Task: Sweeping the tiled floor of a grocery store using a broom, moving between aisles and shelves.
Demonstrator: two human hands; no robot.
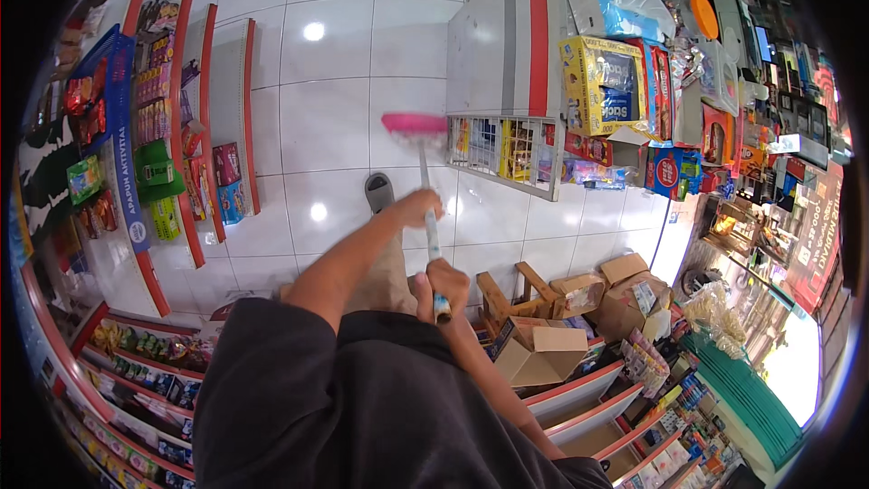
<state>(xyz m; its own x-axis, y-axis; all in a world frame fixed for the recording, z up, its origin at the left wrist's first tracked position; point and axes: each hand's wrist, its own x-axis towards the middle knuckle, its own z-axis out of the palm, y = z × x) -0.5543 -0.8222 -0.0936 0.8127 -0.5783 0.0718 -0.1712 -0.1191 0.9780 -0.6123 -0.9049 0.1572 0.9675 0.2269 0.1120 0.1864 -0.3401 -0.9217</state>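
Observation:
I hold a broom with both hands. My left hand grips the middle of the pale broom handle. Closer to my body, my right hand is wrapped around the handle near its top end, thumb along the side. The pink broom head is blurred and low over the white tiled floor. Its right end appears right beside the corner where a grey counter meets a wire rack. A grey sandal is on my one visible foot, just left of the handle.
Shelves with red edges hold packaged snacks on the left. Boxed goods, including a yellow carton, crowd the counter top. To my right are a wooden stool and open cardboard boxes. More stocked shelves stand at lower left.

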